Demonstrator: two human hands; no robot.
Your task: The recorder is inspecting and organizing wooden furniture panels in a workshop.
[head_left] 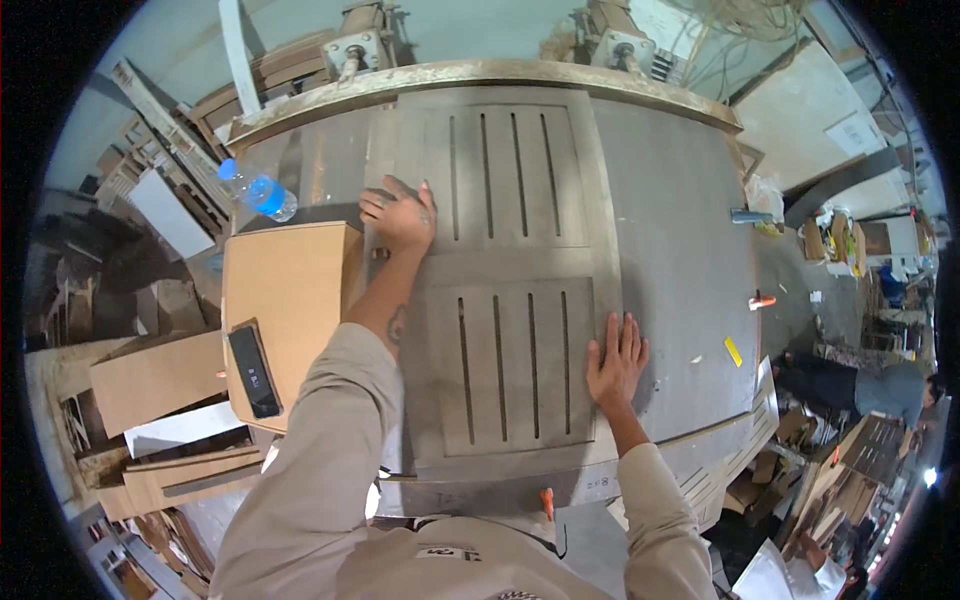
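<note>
Left hand (403, 213), one: arm extended far, beige sleeve pushed toward the elbow, wrist bent so the hand points far and left. Fingers loosely curled, slightly parted, over the left edge of the panel; exact contact cannot be told.

Right hand (615, 365), one: forearm reaching in from the near right, palm down. Fingers straight, pointing far, narrow gaps between them, thumb set wider to the left; laid flat along the right edge of the panel.

Slotted wooden door panel (520, 263), one: grey-brown, lying lengthwise near to far across the middle of the desk, between the two hands. Two recessed fields, one far, one near; four long slots in each, eight in all.

Desk (690, 230), one: grey top, raised wooden rail (480, 76) along the far side.

Cardboard box (290, 280), one: tan, left of the panel, carrying one black phone (254, 370).

Plastic bottle (262, 192), one: blue cap and label, lying beyond the box.

Yellow strip (733, 351), one: right part of the desk.

Orange-handled items, two: one at the right edge (763, 301), one at the near edge (547, 503).
</note>
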